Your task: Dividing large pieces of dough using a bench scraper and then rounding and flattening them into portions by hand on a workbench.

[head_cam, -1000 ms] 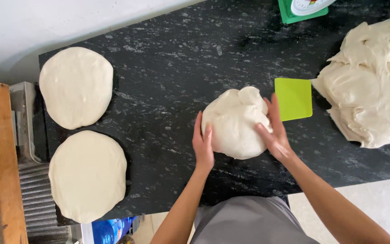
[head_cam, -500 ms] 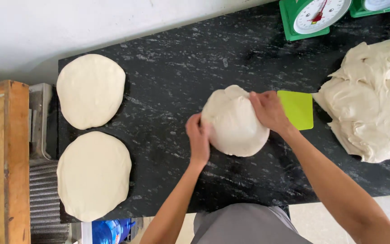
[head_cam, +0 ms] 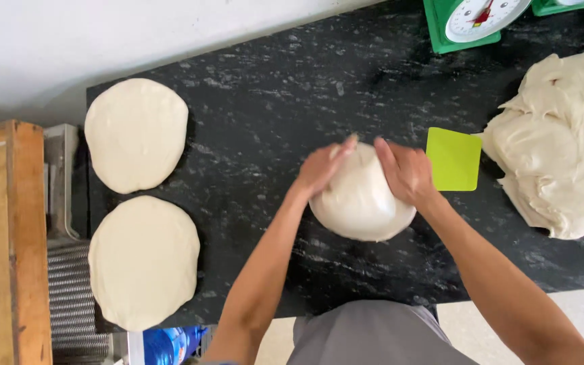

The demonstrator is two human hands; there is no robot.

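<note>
A round ball of pale dough (head_cam: 361, 206) sits on the black speckled counter (head_cam: 272, 115) in front of me. My left hand (head_cam: 320, 167) cups its upper left side and my right hand (head_cam: 405, 170) cups its upper right side, fingers pointing away from me and nearly meeting over the top. Both hands press on the dough. A lime-green plastic scraper (head_cam: 453, 159) lies flat just right of my right hand.
A large shapeless mass of dough (head_cam: 562, 142) fills the right end. Two flattened dough rounds, one at the back (head_cam: 136, 134) and one nearer me (head_cam: 144, 260), lie at the left end. A green kitchen scale (head_cam: 471, 20) stands at the back. A wooden board (head_cam: 5, 243) and ridged metal lie left of the counter.
Both hands have slid from the sides of the dough ball up over its far top. The ball looks rounder and smoother, and the view has shifted.
</note>
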